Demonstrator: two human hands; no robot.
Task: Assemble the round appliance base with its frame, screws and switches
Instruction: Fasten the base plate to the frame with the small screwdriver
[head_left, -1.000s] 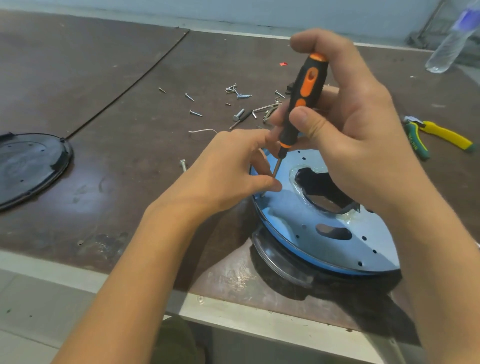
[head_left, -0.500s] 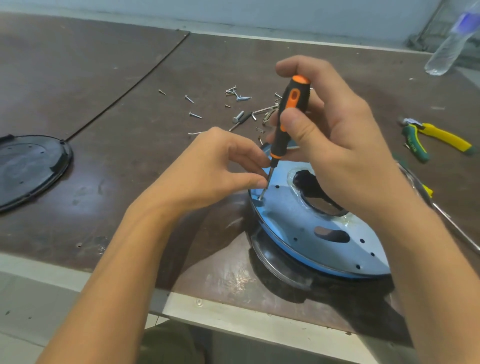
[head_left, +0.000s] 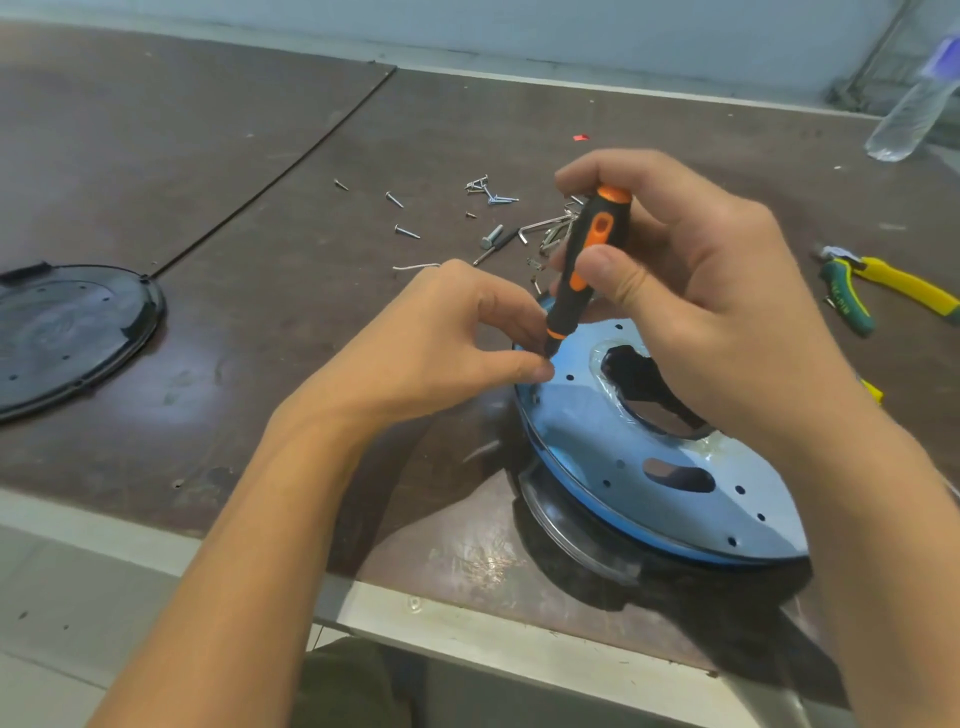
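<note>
On our brown surface (head_left: 260, 156), near its front edge, sits the blue round base (head_left: 613, 447). Our right hand (head_left: 717, 312) grips the orange-and-black screwdriver (head_left: 587, 254) over the base's far-left rim; our left hand (head_left: 441, 343) pinches its tip. Lettering on the green pliers (head_left: 852, 296) is unreadable.

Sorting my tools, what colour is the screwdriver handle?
The screwdriver handle is black and orange, seen in the head view.

Right hand (head_left: 691, 312) gripping — left hand (head_left: 441, 343) pinching.
</note>
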